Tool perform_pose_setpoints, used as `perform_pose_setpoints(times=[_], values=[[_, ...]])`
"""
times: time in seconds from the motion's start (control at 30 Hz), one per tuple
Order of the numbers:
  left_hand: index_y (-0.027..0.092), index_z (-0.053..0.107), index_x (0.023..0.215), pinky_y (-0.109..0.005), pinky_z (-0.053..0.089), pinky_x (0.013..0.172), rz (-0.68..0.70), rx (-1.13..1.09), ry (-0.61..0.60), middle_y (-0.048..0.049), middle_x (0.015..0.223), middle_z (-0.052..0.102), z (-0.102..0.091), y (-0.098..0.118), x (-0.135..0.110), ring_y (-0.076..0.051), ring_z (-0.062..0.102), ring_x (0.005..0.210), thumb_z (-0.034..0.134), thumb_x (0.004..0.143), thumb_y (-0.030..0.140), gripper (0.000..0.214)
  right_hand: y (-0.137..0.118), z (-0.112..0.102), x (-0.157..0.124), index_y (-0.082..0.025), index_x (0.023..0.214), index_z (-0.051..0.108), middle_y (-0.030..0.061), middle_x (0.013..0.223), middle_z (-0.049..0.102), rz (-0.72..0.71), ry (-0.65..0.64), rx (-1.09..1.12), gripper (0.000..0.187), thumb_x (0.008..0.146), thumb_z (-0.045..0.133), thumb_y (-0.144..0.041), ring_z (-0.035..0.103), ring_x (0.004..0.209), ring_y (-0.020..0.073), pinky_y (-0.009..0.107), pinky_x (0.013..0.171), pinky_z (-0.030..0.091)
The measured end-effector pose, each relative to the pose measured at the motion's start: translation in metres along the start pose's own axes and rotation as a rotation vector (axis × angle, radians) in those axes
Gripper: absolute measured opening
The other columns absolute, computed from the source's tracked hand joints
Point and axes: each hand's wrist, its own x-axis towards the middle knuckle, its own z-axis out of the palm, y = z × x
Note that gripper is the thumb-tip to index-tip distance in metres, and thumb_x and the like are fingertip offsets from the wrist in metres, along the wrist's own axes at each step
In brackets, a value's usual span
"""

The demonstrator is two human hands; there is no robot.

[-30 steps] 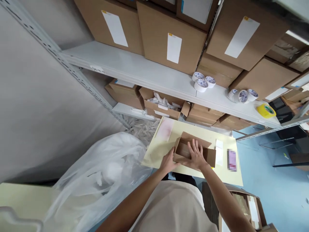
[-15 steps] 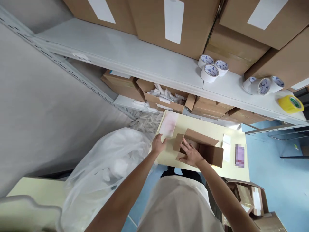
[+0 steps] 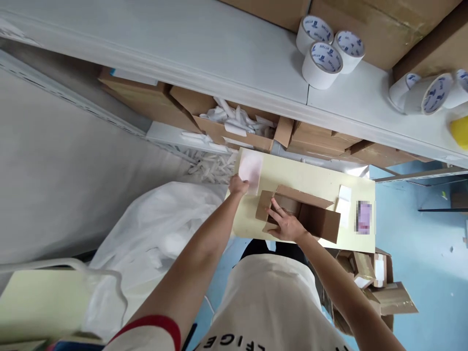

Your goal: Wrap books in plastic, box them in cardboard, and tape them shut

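On the pale yellow table [image 3: 292, 168] stands an open cardboard box [image 3: 321, 226], its flaps folded outward and its inside partly in shadow. My right hand [image 3: 288, 227] lies across the box's left end with fingers spread, touching its rim and near flap; nothing is held in it. At the table's left edge my left hand [image 3: 238, 185] is closed on the near left corner of a pinkish sheet [image 3: 250, 168], thumb on the right. Its other fingers are mostly hidden. White papers [image 3: 343, 207] and a blurred purple item [image 3: 363, 217] lie right of the box.
A grey shelf [image 3: 183, 53] with several white tape rolls [image 3: 322, 64] runs above the table. Below it, a carton [image 3: 234, 134] holds white rolled pieces. A translucent plastic bag [image 3: 157, 234] bulges at left. Cardboard boxes [image 3: 395, 297] are heaped on the floor at lower right.
The view has tilted down and closer. My left hand has shifted a little forward along the table edge to the sheet's corner. The right hand stays spread on the box.
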Motion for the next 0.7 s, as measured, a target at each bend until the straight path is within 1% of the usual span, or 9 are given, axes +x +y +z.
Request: perform_pose_setpoints(times=[0.1,0.2,0.33,0.43,0.5,0.57,0.63,0.7], values=[[0.009,0.062,0.109,-0.041,0.042,0.105,0.049,-0.028,0.007,-0.0194,0.115,0.064,-0.007,-0.015,-0.011,-0.032,0.055,0.120,0.052,0.080,0.020,0.032,0.000,0.000,0.000,-0.027,0.152,0.028,0.0086,0.166,0.001,0.002,-0.013,-0.004,0.080,0.083,0.067,-0.037,0.046,0.135,0.0324,0.039,0.090,0.056],[0.013,0.063,0.103,-0.041,0.042,0.105,0.082,-0.060,0.040,-0.0170,0.114,0.065,-0.026,-0.036,-0.033,-0.031,0.054,0.122,0.050,0.080,0.019,0.028,-0.003,-0.002,-0.002,-0.027,0.152,0.029,0.0096,0.166,0.000,0.012,-0.014,-0.025,0.080,0.083,0.067,-0.036,0.053,0.130,0.0327,0.041,0.091,0.055],[0.015,0.063,0.101,-0.036,0.052,0.089,0.121,-0.120,0.065,-0.0120,0.098,0.071,-0.064,-0.062,-0.064,-0.027,0.066,0.100,0.051,0.079,0.020,0.026,-0.007,-0.004,-0.002,-0.024,0.152,0.031,0.0124,0.165,0.003,-0.012,0.013,-0.051,0.080,0.081,0.067,-0.035,0.054,0.128,0.0328,0.042,0.094,0.053],[0.018,0.061,0.106,-0.033,0.054,0.083,0.198,-0.169,0.107,-0.0072,0.097,0.072,-0.102,-0.067,-0.077,-0.024,0.067,0.094,0.048,0.080,0.022,0.029,-0.010,-0.005,0.003,-0.024,0.151,0.032,0.0125,0.165,0.006,-0.042,0.004,-0.094,0.081,0.080,0.068,-0.035,0.057,0.125,0.0335,0.043,0.092,0.054],[0.019,0.060,0.107,-0.032,0.054,0.083,0.297,-0.178,0.120,-0.0061,0.099,0.072,-0.130,-0.060,-0.083,-0.023,0.067,0.093,0.048,0.081,0.025,0.030,-0.015,-0.006,0.010,-0.027,0.152,0.031,0.0105,0.165,0.006,-0.057,-0.014,-0.131,0.083,0.079,0.069,-0.037,0.058,0.123,0.0338,0.044,0.091,0.054],[0.018,0.061,0.105,-0.033,0.053,0.082,0.427,-0.130,0.098,-0.0060,0.097,0.072,-0.157,-0.044,-0.089,-0.024,0.067,0.092,0.049,0.081,0.029,0.029,-0.023,-0.007,0.016,-0.028,0.153,0.028,0.0097,0.165,0.006,-0.082,-0.029,-0.170,0.087,0.078,0.071,-0.037,0.055,0.127,0.0340,0.045,0.097,0.051],[0.018,0.061,0.106,-0.033,0.052,0.082,0.559,-0.038,0.058,-0.0060,0.096,0.072,-0.178,-0.019,-0.099,-0.024,0.066,0.091,0.049,0.082,0.031,0.030,-0.031,-0.008,0.017,-0.027,0.154,0.025,0.0112,0.165,0.010,-0.118,-0.015,-0.212,0.091,0.076,0.073,-0.036,0.043,0.138,0.0339,0.049,0.107,0.042],[0.018,0.061,0.109,-0.032,0.051,0.083,0.667,0.048,0.018,-0.0061,0.097,0.072,-0.187,0.008,-0.112,-0.024,0.066,0.092,0.048,0.083,0.030,0.031,-0.036,-0.009,0.009,-0.024,0.154,0.023,0.0128,0.163,0.017,-0.153,0.051,-0.238,0.093,0.076,0.073,-0.035,0.032,0.145,0.0323,0.052,0.115,0.031]])
